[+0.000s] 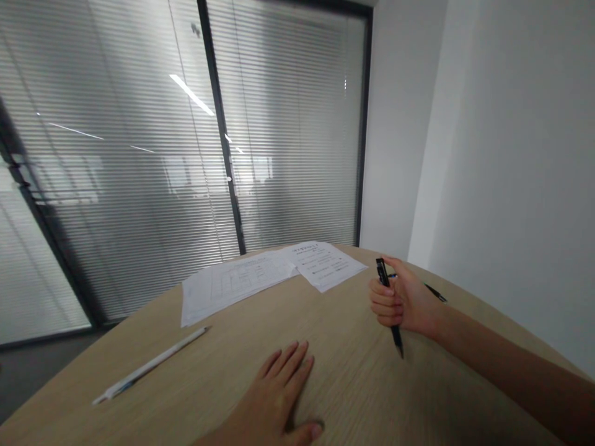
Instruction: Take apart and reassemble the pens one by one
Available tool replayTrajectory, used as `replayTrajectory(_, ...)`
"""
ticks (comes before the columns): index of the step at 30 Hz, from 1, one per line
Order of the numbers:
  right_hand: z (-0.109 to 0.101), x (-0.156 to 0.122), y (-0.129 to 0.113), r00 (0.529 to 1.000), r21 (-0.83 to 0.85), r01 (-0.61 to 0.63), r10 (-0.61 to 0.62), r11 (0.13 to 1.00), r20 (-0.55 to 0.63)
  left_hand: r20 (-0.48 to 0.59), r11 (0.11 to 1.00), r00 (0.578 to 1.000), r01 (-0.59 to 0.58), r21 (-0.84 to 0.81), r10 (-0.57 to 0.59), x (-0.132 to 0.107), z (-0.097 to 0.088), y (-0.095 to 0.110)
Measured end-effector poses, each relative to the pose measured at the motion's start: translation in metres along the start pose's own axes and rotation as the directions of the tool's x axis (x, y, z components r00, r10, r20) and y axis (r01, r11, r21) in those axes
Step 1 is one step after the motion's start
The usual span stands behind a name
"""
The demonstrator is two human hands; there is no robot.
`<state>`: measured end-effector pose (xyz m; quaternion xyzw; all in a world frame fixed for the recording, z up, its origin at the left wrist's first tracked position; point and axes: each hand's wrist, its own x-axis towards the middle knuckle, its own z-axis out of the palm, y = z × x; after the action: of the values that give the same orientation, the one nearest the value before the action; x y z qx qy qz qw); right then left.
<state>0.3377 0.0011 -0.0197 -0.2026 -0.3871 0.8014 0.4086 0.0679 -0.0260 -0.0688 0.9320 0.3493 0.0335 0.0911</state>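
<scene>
My right hand point(395, 299) is wrapped in a fist around a black pen point(396, 339), raised over the right side of the wooden table. The pen's tip points down, and its clip end stands out above the fingers near my thumb. My left hand point(279, 390) lies flat on the tabletop at the front middle, fingers stretched out, holding nothing. Partly hidden behind my right hand and wrist, another dark pen point(436, 292) lies on the table.
A white pen point(153, 364) lies slantwise on the table point(242, 334) at the left. Toward the far edge are printed sheets point(246, 279), with another printed sheet point(328, 267) beside them. Behind stands a glass partition with blinds point(288, 124); a white wall point(511, 155) rises on the right.
</scene>
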Motion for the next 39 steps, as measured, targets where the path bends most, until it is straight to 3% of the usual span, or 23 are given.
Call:
replayTrajectory(7,0.000,-0.002,0.000,1.000,-0.001,-0.017,0.017,1.000,-0.022,0.067,0.999,0.997,0.039,0.022,-0.041,0.001,-0.005,0.005)
replayTrajectory(13,0.001,-0.001,-0.001,0.999,-0.011,-0.014,0.014,1.000,-0.031,0.017,1.000,1.000,0.005,0.020,-0.006,0.000,-0.002,0.001)
replayTrajectory(39,-0.007,-0.002,-0.009,0.997,0.023,0.072,-0.071,0.997,-0.023,-0.017,1.000,1.000,-0.003,0.011,0.003,-0.001,0.003,-0.003)
